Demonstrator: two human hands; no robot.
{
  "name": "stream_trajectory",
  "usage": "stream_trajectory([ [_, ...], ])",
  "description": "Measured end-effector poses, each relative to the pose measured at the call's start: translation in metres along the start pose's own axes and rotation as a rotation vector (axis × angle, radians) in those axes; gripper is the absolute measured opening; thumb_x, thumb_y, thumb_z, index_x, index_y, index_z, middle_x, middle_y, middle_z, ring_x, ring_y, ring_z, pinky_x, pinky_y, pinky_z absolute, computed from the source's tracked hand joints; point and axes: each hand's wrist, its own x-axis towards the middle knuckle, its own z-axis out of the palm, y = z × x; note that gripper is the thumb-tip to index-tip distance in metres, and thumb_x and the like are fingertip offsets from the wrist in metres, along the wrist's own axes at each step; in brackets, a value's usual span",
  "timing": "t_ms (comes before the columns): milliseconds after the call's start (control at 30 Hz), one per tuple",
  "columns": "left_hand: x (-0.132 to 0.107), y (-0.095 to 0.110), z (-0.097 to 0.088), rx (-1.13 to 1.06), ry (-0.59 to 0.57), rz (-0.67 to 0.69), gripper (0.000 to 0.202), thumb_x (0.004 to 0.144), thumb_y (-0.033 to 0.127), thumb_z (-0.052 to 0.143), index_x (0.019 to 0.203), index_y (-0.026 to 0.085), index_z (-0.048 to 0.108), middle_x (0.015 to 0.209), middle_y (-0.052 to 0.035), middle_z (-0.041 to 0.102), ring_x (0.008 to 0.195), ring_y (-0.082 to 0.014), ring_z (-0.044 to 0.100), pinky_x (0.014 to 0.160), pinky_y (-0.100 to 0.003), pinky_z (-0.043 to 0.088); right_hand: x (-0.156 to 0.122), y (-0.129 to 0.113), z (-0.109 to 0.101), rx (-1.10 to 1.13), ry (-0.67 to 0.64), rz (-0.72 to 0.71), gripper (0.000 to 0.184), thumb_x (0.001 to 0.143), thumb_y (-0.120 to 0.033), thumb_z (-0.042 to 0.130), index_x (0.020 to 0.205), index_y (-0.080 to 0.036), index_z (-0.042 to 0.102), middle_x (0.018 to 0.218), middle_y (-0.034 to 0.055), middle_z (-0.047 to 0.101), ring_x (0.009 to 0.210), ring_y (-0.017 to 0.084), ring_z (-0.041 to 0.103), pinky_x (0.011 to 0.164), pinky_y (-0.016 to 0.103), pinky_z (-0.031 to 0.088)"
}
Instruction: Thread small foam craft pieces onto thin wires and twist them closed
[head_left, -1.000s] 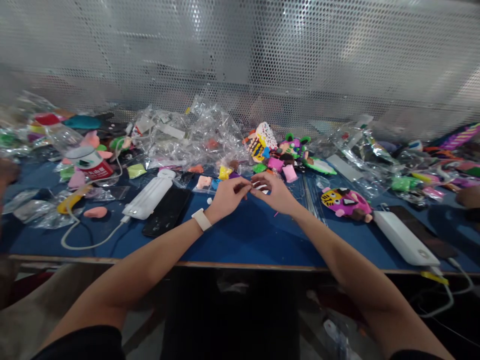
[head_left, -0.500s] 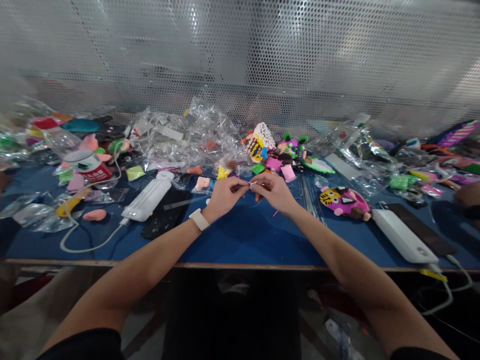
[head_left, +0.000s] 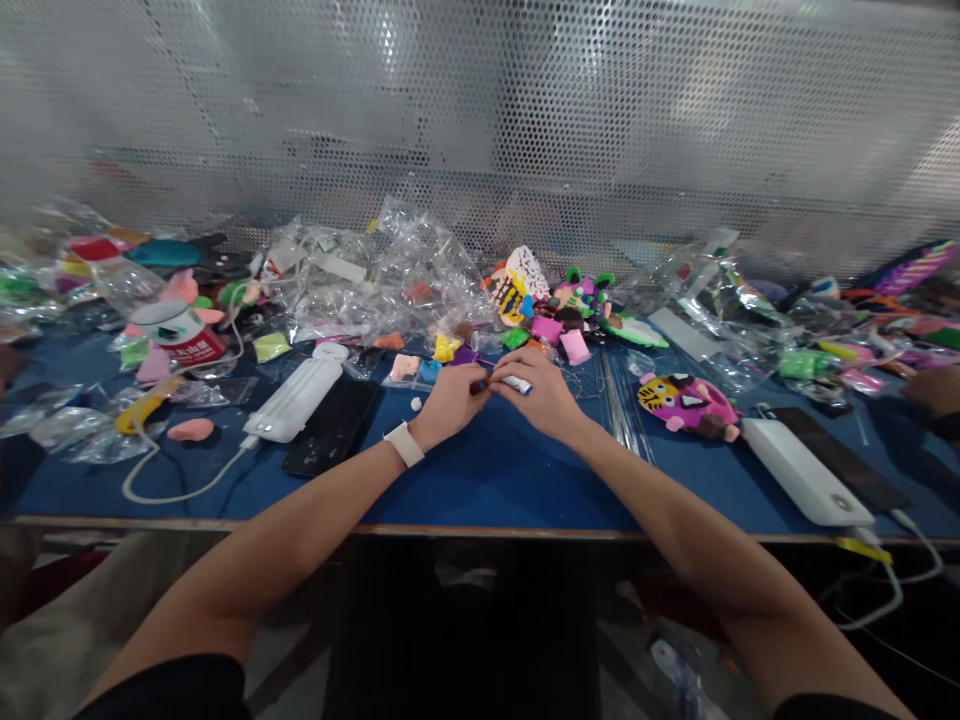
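Note:
My left hand (head_left: pixel 454 400) and my right hand (head_left: pixel 541 395) meet over the blue tabletop (head_left: pixel 487 480), fingertips close together. A small white strip-like piece (head_left: pixel 517 383), perhaps a wrapper, shows among the fingers of my right hand. The left fingers are pinched; what lies between them is hidden. Beside my left wrist rests a little white ball (head_left: pixel 416 404). Just beyond the hands are small colored clay packets: yellow (head_left: pixel 446 348), blue (head_left: pixel 430 371) and pink (head_left: pixel 576 347).
Left of me lie a white power bank (head_left: pixel 296 395), a black phone (head_left: pixel 330 430) and a cable. On the right are a pink and yellow clay figure (head_left: pixel 688 405) and another power bank (head_left: pixel 806 470). Crumpled clear plastic (head_left: pixel 412 260) lines the perforated metal wall (head_left: pixel 465 100).
Both hands have turned and drawn slightly nearer each other. The white piece now shows within the right fingers rather than between the fingertips, and the white ball is more exposed.

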Motion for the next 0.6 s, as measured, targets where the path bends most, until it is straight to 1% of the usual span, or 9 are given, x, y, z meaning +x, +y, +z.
stream_trajectory([
  [100, 0.0, 0.003, 0.001, -0.107, 0.018, -0.047, 0.017, 0.096, 0.021, 0.066, 0.08, 0.015, 0.069, 0.064, 0.0019, 0.065, 0.054, -0.0098, 0.059, 0.057, -0.022, 0.044, 0.002, -0.003, -0.001, 0.041, 0.063, 0.077, 0.007, 0.096, -0.023, 0.069, 0.094, -0.024, 0.076, 0.105, 0.007, 0.07, 0.102, 0.024, 0.067, 0.094, 0.043, 0.053],
  [200, 0.001, 0.006, 0.001, -0.291, 0.048, -0.157, 0.012, 0.093, 0.027, 0.07, 0.092, 0.016, 0.072, 0.075, 0.0002, 0.073, 0.049, -0.0083, 0.059, 0.052, -0.021, 0.047, 0.003, -0.001, -0.002, 0.1, 0.063, 0.149, 0.011, 0.096, -0.031, 0.07, 0.091, -0.023, 0.076, 0.103, 0.0071, 0.07, 0.1, 0.024, 0.068, 0.09, 0.042, 0.054],
  [233, 0.001, 0.006, 0.001, -0.349, 0.061, -0.189, 0.013, 0.092, 0.028, 0.072, 0.093, 0.016, 0.072, 0.078, -0.0009, 0.074, 0.049, -0.0082, 0.06, 0.05, -0.02, 0.048, 0.003, 0.0, -0.002, 0.122, 0.054, 0.169, 0.013, 0.096, -0.034, 0.07, 0.09, -0.023, 0.076, 0.101, 0.0071, 0.071, 0.098, 0.024, 0.068, 0.088, 0.042, 0.055],
  [300, 0.002, 0.007, 0.002, -0.425, 0.081, -0.232, 0.014, 0.091, 0.029, 0.073, 0.092, 0.015, 0.072, 0.078, -0.002, 0.075, 0.048, -0.0087, 0.061, 0.048, -0.02, 0.05, 0.003, 0.003, -0.001, 0.178, 0.044, 0.216, 0.016, 0.094, -0.038, 0.072, 0.09, -0.023, 0.076, 0.099, 0.007, 0.071, 0.094, 0.023, 0.069, 0.084, 0.04, 0.056],
  [433, 0.003, 0.007, 0.002, -0.454, 0.091, -0.262, 0.01, 0.09, 0.025, 0.074, 0.092, 0.015, 0.073, 0.067, 0.0, 0.071, 0.048, -0.0098, 0.063, 0.048, -0.02, 0.053, 0.002, 0.007, 0.002, 0.316, 0.042, 0.317, 0.021, 0.09, -0.044, 0.075, 0.09, -0.023, 0.076, 0.093, 0.0058, 0.073, 0.078, 0.02, 0.07, 0.072, 0.037, 0.057],
  [500, 0.002, 0.006, 0.003, -0.43, 0.089, -0.257, 0.007, 0.09, 0.022, 0.074, 0.092, 0.016, 0.074, 0.066, 0.0005, 0.071, 0.048, -0.0096, 0.063, 0.048, -0.019, 0.053, 0.002, 0.008, 0.003, 0.366, 0.037, 0.346, 0.024, 0.089, -0.046, 0.076, 0.09, -0.022, 0.075, 0.09, 0.0054, 0.074, 0.072, 0.019, 0.07, 0.072, 0.037, 0.058],
  [600, 0.0, 0.004, 0.003, -0.365, 0.081, -0.21, 0.004, 0.091, 0.02, 0.074, 0.092, 0.017, 0.074, 0.071, 0.0003, 0.074, 0.049, -0.0089, 0.064, 0.048, -0.018, 0.052, 0.002, 0.007, 0.004, 0.407, 0.038, 0.374, 0.026, 0.086, -0.047, 0.078, 0.09, -0.021, 0.075, 0.085, 0.0052, 0.074, 0.071, 0.019, 0.071, 0.072, 0.038, 0.059],
])
